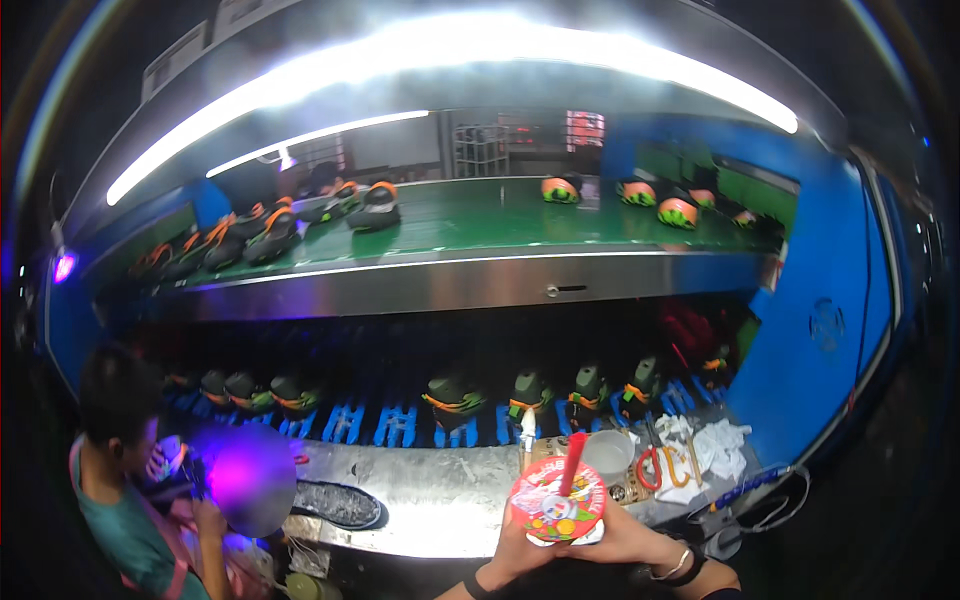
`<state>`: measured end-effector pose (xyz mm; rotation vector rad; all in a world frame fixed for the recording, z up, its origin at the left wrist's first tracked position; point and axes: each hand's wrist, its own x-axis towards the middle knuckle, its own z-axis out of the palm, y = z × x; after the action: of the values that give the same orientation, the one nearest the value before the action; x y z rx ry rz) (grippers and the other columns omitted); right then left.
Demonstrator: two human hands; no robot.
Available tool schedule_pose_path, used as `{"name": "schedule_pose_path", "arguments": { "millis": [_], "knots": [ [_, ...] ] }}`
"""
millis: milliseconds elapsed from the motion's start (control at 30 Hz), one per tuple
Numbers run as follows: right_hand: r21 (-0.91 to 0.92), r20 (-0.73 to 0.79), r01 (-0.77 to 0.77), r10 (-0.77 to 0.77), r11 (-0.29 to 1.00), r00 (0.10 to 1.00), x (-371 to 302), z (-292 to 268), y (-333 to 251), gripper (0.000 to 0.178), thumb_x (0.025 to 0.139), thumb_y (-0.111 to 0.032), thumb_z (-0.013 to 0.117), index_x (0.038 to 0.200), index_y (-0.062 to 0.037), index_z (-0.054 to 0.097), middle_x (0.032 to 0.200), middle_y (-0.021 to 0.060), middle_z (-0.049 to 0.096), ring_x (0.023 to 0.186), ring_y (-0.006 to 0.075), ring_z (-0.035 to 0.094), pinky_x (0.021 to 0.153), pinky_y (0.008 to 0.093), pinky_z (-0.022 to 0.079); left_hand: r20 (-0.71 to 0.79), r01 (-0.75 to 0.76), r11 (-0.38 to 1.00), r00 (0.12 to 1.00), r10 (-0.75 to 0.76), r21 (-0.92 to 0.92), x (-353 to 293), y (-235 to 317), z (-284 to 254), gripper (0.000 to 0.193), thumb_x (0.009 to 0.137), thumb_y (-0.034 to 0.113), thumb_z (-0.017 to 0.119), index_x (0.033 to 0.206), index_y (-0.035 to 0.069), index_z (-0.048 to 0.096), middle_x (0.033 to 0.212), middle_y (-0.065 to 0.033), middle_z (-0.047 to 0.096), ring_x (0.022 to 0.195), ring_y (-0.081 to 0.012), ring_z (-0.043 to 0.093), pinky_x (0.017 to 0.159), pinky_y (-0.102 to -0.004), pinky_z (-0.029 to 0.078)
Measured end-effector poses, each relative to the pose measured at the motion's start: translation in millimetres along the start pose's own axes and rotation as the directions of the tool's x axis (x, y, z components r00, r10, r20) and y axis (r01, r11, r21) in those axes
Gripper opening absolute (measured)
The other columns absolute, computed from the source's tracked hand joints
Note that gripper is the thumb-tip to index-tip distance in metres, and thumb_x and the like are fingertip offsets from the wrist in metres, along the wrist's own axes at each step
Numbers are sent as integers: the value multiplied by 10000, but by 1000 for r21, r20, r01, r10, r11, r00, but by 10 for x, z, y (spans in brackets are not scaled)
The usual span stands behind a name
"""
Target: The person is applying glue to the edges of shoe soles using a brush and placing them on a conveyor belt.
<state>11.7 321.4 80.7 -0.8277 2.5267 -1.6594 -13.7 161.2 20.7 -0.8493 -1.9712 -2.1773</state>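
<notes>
Both of my hands hold a drink cup [545, 508] above the near edge of the metal worktop. A printed red film seals its top, and a red straw [573, 465] stands up through it, leaning slightly. My left hand [513, 550] wraps the cup's left side; my right hand [625, 540] closes round its right side. The cup's lower part is hidden by the lid and my fingers. Just beyond the cup are a pale bowl [608, 455] and a white-tipped brush [528, 430].
White cloths [722, 448] and a red-orange looped handle [648, 468] lie to the right. A dark sole-shaped piece [340, 505] rests left, near a seated person [120, 480]. Behind, shoes [455, 395] stand on blue racks [397, 428]; above runs a green conveyor [470, 210] with more shoes.
</notes>
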Motion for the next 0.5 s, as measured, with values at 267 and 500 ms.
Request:
{"name": "schedule_pose_path", "arguments": {
  "millis": [267,500],
  "knots": [
    [25,-244,92,-83,995,966,55,463,-100,596,598,-157,761,1105,-24,475,1043,79,530,970,173,517,824,308,413,-57,-185,917,974,218,354,-155,-334,-63,625,606,178,723,1135,19,432,1031,-155,455,987,-308,456,848,-360,379],
    [129,-178,-31,54,991,983,-63,479,-69,444,625,-121,732,1005,-18,526,898,62,582,833,164,567,726,284,453,-48,-132,948,987,152,290,-213,-66,-20,604,632,159,679,1144,0,403,1079,-192,419,1018,-342,429,862,-352,378]
  ]
}}
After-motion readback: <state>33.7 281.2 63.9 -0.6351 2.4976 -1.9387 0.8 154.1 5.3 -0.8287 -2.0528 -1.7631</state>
